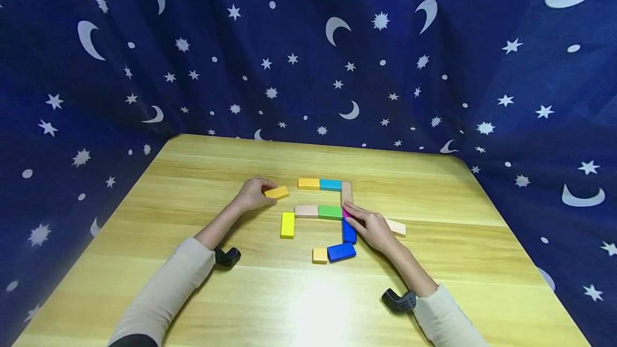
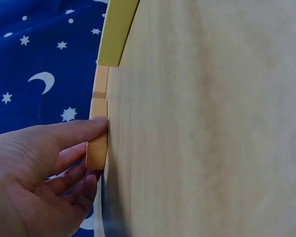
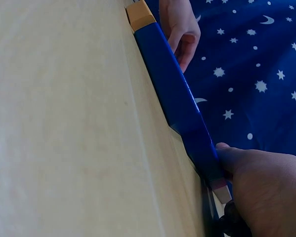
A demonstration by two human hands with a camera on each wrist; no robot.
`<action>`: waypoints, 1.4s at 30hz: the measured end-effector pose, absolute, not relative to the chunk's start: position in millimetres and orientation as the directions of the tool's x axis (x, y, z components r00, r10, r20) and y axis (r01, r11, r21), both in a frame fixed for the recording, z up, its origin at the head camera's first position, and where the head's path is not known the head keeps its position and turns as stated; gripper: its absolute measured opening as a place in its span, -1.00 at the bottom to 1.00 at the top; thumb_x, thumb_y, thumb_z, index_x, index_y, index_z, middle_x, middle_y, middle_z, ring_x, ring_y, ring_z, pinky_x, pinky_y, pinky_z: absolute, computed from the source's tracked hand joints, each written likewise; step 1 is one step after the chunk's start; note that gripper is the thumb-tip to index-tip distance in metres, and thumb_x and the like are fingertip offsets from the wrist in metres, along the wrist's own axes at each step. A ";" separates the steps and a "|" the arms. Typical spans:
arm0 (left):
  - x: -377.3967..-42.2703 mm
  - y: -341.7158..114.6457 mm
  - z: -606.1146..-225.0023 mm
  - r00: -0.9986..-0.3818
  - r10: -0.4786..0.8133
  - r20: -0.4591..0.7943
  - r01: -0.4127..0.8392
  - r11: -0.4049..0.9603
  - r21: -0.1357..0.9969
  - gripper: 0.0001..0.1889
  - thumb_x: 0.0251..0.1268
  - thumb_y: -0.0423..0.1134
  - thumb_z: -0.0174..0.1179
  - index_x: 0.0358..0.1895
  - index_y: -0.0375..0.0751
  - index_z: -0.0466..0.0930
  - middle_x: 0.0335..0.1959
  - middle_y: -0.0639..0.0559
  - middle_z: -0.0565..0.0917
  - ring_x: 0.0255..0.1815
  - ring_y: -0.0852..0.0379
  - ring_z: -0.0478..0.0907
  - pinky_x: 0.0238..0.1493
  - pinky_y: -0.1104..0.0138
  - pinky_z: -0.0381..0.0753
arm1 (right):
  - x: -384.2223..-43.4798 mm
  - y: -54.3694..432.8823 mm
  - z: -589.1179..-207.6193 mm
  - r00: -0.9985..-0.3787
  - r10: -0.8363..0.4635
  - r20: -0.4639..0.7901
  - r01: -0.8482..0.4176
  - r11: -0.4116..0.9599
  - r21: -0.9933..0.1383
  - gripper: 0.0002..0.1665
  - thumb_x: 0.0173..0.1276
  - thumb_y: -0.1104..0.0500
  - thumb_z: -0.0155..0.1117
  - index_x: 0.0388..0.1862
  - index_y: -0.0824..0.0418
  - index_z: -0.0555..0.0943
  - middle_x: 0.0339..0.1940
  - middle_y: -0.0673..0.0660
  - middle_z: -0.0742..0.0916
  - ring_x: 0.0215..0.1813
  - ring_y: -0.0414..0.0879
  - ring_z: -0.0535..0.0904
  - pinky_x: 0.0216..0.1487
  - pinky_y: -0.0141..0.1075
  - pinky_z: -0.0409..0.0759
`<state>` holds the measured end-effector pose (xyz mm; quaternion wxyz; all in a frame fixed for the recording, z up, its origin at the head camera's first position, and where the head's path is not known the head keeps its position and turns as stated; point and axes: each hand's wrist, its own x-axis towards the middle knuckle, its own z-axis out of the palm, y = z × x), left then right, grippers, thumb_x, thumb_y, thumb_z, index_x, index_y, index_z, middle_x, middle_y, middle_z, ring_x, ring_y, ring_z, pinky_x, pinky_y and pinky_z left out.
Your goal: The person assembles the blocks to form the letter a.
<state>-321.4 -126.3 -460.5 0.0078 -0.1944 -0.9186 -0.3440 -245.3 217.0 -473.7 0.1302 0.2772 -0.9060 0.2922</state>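
My left hand [image 1: 252, 195] pinches an orange block [image 1: 277, 193] between thumb and fingers, low over the table left of the block row. In the left wrist view the thumb lies along the orange block [image 2: 97, 157]. My right hand [image 1: 377, 229] has its thumb and fingertips around a small magenta block [image 1: 345, 212], which they partly cover. That block sits between an upright pale wood block [image 1: 347, 193] and a dark blue block [image 1: 349, 231]. In the right wrist view the thumb reaches the end of the blue blocks [image 3: 167, 81].
An orange block [image 1: 308, 183] and light blue block [image 1: 330, 185] form the top row. A pale block [image 1: 306, 211] and green block [image 1: 330, 212] lie below, near a yellow block [image 1: 287, 225]. Another blue block [image 1: 341, 251] touches a light orange block [image 1: 320, 255]. A whitish block [image 1: 397, 227] lies right.
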 end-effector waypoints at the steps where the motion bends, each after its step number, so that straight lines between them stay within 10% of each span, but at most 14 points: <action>1: -321.4 -126.2 -461.3 -0.925 0.350 0.150 0.362 0.687 0.630 -0.57 -0.10 -0.28 0.44 -0.08 -0.31 0.62 -0.21 -0.09 0.63 -0.25 0.05 0.54 -0.20 0.24 0.51 | -245.0 217.1 -473.7 -0.813 -0.425 0.397 -0.577 0.676 -0.459 -0.57 0.35 0.14 0.17 0.17 0.24 0.52 0.19 0.11 0.53 0.18 0.02 0.44 0.11 -0.07 0.42; 23: -295.4 -129.4 -443.4 -0.941 0.253 0.223 0.334 0.605 0.723 -0.60 -0.02 -0.20 0.41 -0.05 -0.24 0.64 -0.20 -0.07 0.61 -0.26 0.05 0.53 -0.27 0.28 0.53 | -243.9 214.8 -474.8 -0.821 -0.423 0.384 -0.568 0.677 -0.467 -0.57 0.34 0.14 0.17 0.17 0.24 0.51 0.19 0.11 0.53 0.19 0.02 0.43 0.12 -0.07 0.41; 34: -237.0 -108.9 -430.3 -0.676 0.722 0.150 0.621 0.447 0.643 -0.65 -0.08 -0.20 0.44 -0.12 0.03 0.66 -0.26 0.34 0.56 -0.32 0.24 0.45 -0.33 0.39 0.47 | -245.1 218.0 -473.2 -0.816 -0.420 0.396 -0.572 0.684 -0.453 -0.56 0.35 0.14 0.17 0.18 0.23 0.51 0.20 0.11 0.53 0.18 0.05 0.43 0.11 -0.05 0.42; 42: -224.5 -101.2 -443.5 -0.585 0.808 0.070 0.670 0.433 0.603 -0.64 -0.15 -0.20 0.48 -0.16 0.01 0.69 -0.26 0.35 0.58 -0.30 0.36 0.43 -0.28 0.46 0.40 | -245.3 215.0 -473.2 -0.817 -0.423 0.392 -0.573 0.677 -0.463 -0.56 0.35 0.14 0.16 0.19 0.23 0.50 0.20 0.11 0.52 0.18 0.06 0.43 0.11 -0.04 0.41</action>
